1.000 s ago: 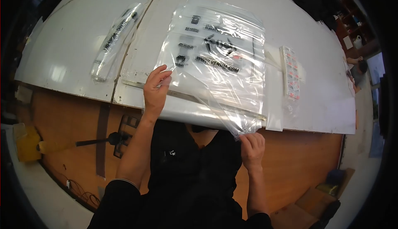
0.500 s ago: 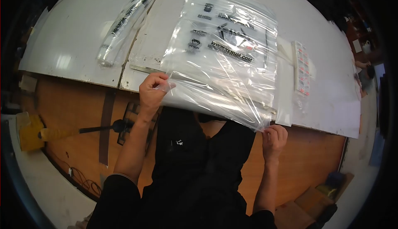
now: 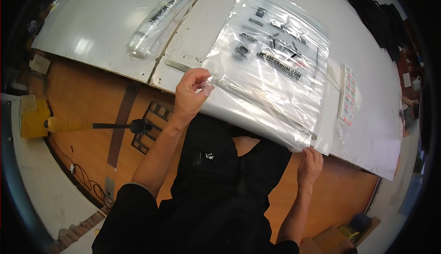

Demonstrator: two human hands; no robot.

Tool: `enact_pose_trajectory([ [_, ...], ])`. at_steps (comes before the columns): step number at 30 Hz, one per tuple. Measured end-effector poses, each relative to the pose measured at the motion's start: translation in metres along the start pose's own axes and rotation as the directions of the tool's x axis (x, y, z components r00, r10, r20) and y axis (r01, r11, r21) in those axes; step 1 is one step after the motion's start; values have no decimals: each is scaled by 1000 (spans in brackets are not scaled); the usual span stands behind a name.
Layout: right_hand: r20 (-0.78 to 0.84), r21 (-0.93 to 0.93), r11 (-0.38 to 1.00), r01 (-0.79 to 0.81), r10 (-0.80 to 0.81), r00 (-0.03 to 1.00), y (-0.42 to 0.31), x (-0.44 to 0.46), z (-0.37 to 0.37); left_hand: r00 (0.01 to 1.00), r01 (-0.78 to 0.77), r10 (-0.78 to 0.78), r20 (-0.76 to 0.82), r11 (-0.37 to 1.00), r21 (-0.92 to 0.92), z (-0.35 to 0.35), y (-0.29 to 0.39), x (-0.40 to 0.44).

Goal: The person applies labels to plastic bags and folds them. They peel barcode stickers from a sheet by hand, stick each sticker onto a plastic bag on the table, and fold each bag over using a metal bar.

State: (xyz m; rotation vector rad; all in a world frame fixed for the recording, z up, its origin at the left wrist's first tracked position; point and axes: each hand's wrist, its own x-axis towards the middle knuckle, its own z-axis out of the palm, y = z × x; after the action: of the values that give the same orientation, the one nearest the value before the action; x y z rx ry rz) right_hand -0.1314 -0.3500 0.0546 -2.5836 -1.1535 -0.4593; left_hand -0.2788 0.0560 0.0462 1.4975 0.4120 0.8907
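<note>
A stack of clear plastic bags point(image 3: 275, 65) with black print lies on the white table, its near end reaching the front edge. My left hand point(image 3: 192, 93) pinches the left near corner of the top bag. At the right near corner, my right hand point(image 3: 310, 166) has its fingers closed on the same bag, just off the table's edge. The bag's near edge is stretched between both hands. Under the clear plastic runs a thin metal strip point(image 3: 181, 66) along the table front.
A rolled clear plastic bundle point(image 3: 158, 19) lies at the back left of the table point(image 3: 92, 29). Right of the stack is a sheet of red and white labels point(image 3: 347, 95). Dark bags point(image 3: 376, 19) sit at the far right. A black metal base point(image 3: 151, 127) stands on the floor.
My left hand has closed on the left bag corner and my right hand has moved right, spreading the near edge flatter. The view has turned, shifting the table's contents.
</note>
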Motion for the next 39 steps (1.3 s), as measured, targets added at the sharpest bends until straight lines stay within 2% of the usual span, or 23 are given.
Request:
enact_pose_trajectory([
  [3, -64, -4, 999, -33, 32, 997, 4, -7, 1, 999, -40, 35, 37, 987, 157, -3, 6, -3],
  [6, -109, 49, 998, -43, 48, 993, 4, -14, -4, 999, -50, 46, 25, 983, 179, -8, 3, -17],
  [11, -144, 69, 997, 31, -21, 989, -9, -16, -20, 975, 218, -222, -3, 957, -191, -25, -4, -45],
  [12, -138, 64, 997, 47, -38, 990, -11, -16, -23, 957, 278, -290, -12, 926, -255, -28, -4, -48],
  [15, -160, 48, 995, 85, -76, 984, -14, -18, -26, 929, 343, -364, 74, 766, -543, -37, 6, -49],
  [18, -173, 45, 993, 113, -104, 979, -18, -18, -31, 928, 342, -368, 61, 773, -535, -46, 2, -51],
  [19, -179, 52, 992, 117, -106, 978, -20, -18, -31, 917, 358, -397, -23, 849, -388, -47, -6, -51],
  [22, -175, 81, 990, 118, -102, 979, -22, -23, -29, 925, 357, -364, -105, 931, -78, -48, -7, -50],
  [30, -102, 172, 983, 68, -51, 993, -29, -44, -14, 887, 445, -444, -128, 895, -16, -64, -8, -52],
  [34, -52, 109, 991, 76, -71, 996, -25, -44, -10, 865, 499, -487, -118, 859, 115, -62, -6, -52],
  [39, 11, 99, 993, 56, -57, 998, -20, -49, 0, 881, 469, -453, -137, 873, 133, -61, -15, -59],
])
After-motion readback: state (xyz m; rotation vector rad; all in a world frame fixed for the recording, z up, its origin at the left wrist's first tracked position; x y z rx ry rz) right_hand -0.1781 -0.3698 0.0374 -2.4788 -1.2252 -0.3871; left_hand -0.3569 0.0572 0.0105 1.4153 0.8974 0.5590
